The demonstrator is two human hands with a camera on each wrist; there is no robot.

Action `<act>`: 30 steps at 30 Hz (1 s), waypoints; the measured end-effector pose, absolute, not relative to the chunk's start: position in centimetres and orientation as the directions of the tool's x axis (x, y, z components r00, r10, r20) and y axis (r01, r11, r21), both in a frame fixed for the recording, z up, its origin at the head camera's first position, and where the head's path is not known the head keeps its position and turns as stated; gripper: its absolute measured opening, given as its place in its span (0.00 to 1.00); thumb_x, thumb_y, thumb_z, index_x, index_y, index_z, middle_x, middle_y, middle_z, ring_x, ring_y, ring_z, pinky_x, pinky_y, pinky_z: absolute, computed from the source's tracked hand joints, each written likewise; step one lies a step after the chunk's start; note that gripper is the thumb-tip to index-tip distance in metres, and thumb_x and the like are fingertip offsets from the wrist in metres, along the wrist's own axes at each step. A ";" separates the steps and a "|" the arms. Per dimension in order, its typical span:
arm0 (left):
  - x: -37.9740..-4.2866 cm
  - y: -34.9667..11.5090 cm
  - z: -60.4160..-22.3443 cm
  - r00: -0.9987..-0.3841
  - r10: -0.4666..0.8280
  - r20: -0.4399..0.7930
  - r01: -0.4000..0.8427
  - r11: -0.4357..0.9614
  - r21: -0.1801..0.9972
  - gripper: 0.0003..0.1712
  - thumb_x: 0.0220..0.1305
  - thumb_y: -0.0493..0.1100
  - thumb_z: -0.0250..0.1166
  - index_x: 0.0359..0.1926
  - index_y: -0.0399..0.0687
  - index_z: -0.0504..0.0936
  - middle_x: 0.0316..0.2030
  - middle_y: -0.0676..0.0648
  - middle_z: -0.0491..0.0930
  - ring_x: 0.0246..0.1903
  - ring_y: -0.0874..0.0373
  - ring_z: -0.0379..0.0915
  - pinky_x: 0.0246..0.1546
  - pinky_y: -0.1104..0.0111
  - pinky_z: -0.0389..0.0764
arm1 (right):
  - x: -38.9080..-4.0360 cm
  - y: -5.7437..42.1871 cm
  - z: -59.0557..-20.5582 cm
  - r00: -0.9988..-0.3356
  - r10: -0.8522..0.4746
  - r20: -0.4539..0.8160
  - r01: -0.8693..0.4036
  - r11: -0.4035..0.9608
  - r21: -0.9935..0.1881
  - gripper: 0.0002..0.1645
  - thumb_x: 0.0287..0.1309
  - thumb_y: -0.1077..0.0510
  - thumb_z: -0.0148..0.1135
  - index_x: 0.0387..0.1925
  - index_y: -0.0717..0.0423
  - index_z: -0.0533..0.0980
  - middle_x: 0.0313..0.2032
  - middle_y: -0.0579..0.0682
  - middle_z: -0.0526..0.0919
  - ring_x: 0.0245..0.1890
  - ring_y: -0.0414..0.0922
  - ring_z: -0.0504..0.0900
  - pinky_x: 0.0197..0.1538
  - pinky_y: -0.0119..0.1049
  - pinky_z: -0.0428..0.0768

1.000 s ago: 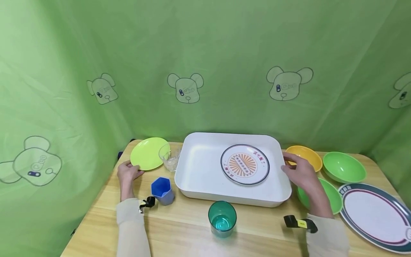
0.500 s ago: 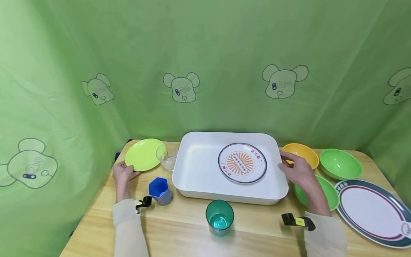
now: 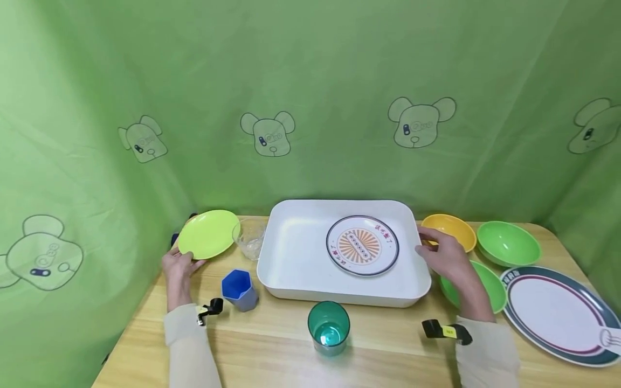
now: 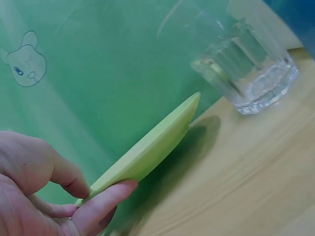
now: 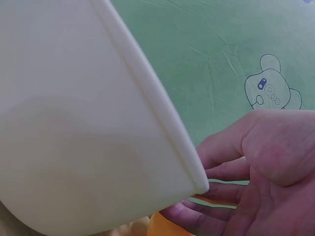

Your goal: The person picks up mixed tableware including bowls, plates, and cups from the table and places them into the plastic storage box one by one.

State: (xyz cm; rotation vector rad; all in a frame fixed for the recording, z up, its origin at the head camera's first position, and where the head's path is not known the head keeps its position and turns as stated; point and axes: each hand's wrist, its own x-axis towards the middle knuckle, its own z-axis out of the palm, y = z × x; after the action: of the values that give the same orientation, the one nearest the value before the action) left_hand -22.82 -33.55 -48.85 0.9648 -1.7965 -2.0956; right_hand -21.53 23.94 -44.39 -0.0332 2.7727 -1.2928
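Observation:
My left hand (image 3: 178, 265) pinches the near left rim of a small yellow-green plate (image 3: 207, 235), thumb on one face and fingers on the other. In the left wrist view the plate (image 4: 147, 152) is tilted, with its shadow on the table beneath the raised far edge. At the right end of a deep white tray (image 3: 291, 258), my right hand (image 3: 443, 254) holds the rim between thumb and fingers. Part of those fingers is hidden by the tray wall (image 5: 113, 128) in the right wrist view. Inside the tray lies a round white plate (image 3: 363, 245) with orange rays.
A clear glass (image 3: 250, 240) stands between yellow-green plate and tray, with a blue hexagonal cup (image 3: 239, 291) in front. A teal glass (image 3: 329, 327) is nearest me. Rightward sit an orange bowl (image 3: 448, 229), green bowls (image 3: 508, 243) and a large oval plate (image 3: 553, 312).
My left hand and the yellow-green plate have shifted left, away from the clear glass, and the plate has tilted. The right hand stays at the tray's end. The whole head view has drifted slightly.

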 end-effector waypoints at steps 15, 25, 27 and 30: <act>-21.9 -33.2 -45.4 -0.738 -0.598 -0.313 -0.077 -0.386 0.919 0.44 0.61 0.17 0.45 0.79 0.35 0.50 0.59 0.43 0.67 0.53 0.54 0.76 0.50 0.69 0.84 | -21.3 23.9 -44.3 -0.995 -0.052 -0.084 0.031 0.644 -0.765 0.35 0.69 0.64 0.53 0.74 0.72 0.60 0.66 0.74 0.69 0.60 0.69 0.73 0.62 0.61 0.77; -21.9 -32.0 -43.3 -0.793 -0.546 -0.271 -0.006 -0.438 0.899 0.46 0.66 0.18 0.46 0.81 0.42 0.45 0.75 0.37 0.56 0.63 0.49 0.72 0.52 0.67 0.84 | -21.3 24.1 -44.3 -0.994 -0.066 -0.085 0.025 0.628 -0.778 0.36 0.70 0.64 0.53 0.74 0.71 0.59 0.67 0.75 0.68 0.61 0.70 0.73 0.62 0.61 0.76; -21.8 -31.8 -42.9 -0.796 -0.546 -0.262 0.005 -0.439 0.899 0.46 0.66 0.18 0.47 0.81 0.43 0.45 0.75 0.37 0.57 0.60 0.51 0.74 0.51 0.67 0.84 | -21.2 24.1 -44.3 -0.994 -0.067 -0.084 0.024 0.624 -0.781 0.36 0.69 0.63 0.53 0.75 0.71 0.59 0.67 0.74 0.68 0.61 0.70 0.73 0.62 0.61 0.76; -21.7 -31.3 -42.3 -0.801 -0.544 -0.251 0.016 -0.439 0.898 0.46 0.66 0.19 0.48 0.81 0.44 0.46 0.75 0.38 0.58 0.56 0.53 0.76 0.50 0.68 0.84 | -21.2 24.2 -44.3 -0.994 -0.065 -0.084 0.025 0.623 -0.782 0.36 0.70 0.63 0.53 0.75 0.70 0.59 0.67 0.74 0.68 0.61 0.69 0.74 0.62 0.61 0.77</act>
State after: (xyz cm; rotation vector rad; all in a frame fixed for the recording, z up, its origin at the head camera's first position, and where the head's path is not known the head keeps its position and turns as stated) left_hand -21.75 -31.30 -42.27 0.7474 -1.4190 -2.2864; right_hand -21.17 24.20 -44.26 -0.0340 2.7351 -1.3198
